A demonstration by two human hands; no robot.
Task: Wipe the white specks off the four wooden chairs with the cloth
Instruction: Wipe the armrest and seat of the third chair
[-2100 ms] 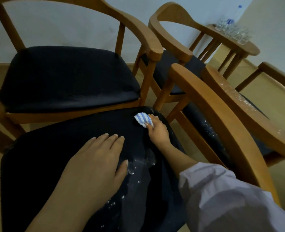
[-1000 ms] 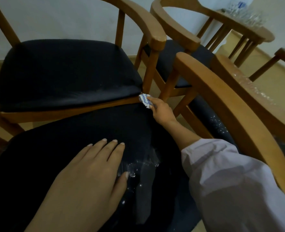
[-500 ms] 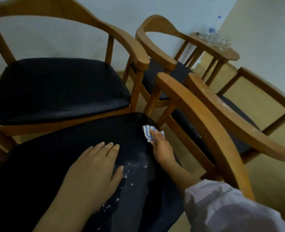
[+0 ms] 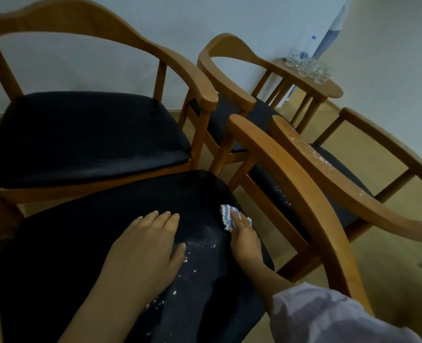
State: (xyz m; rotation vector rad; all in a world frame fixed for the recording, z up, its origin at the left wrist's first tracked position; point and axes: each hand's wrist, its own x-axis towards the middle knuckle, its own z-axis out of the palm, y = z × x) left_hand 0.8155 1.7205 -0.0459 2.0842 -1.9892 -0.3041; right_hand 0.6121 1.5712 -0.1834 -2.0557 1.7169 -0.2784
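The right hand (image 4: 246,240) covers most of the cloth (image 4: 226,216); the far glasses (image 4: 309,68) blur.

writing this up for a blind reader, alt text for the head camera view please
A person's right hand presses a blue-and-white cloth onto the black seat of the nearest wooden chair, while the left hand rests flat beside white specks on it. Three more wooden chairs stand beyond, one armrest dusted with specks.

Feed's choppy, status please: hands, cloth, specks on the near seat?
Left hand flat on near chair's black seat. Right hand presses blue-and-white cloth at seat's right edge. White specks between the hands, more on right chair's armrest. Nothing in the way.
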